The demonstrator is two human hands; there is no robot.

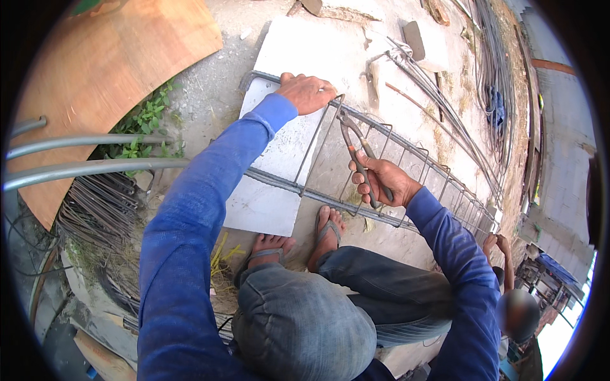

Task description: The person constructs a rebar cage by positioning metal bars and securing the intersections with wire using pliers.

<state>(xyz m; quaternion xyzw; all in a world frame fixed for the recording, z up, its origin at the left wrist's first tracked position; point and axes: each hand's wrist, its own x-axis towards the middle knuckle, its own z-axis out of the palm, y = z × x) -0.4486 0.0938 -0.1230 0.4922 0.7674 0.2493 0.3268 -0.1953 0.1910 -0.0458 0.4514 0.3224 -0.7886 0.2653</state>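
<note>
A long rebar cage (419, 151) with square stirrups lies diagonally over a white board (267, 203) in front of me. My left hand (306, 93) grips its upper bar beside a stirrup near the cage's left end. My right hand (386, 180) is closed on the handles of dark wire nippers (353, 149), whose head is at the upper bar just right of my left hand. My sandalled feet are below the cage.
A plywood sheet (108, 70), curved grey pipes (95, 167) and rebar bundles (95, 206) lie left, beside weeds. Concrete pieces (424, 47) and long rods (457, 133) lie upper right. A co-worker (502, 247) is at the cage's far right, arms raised to it.
</note>
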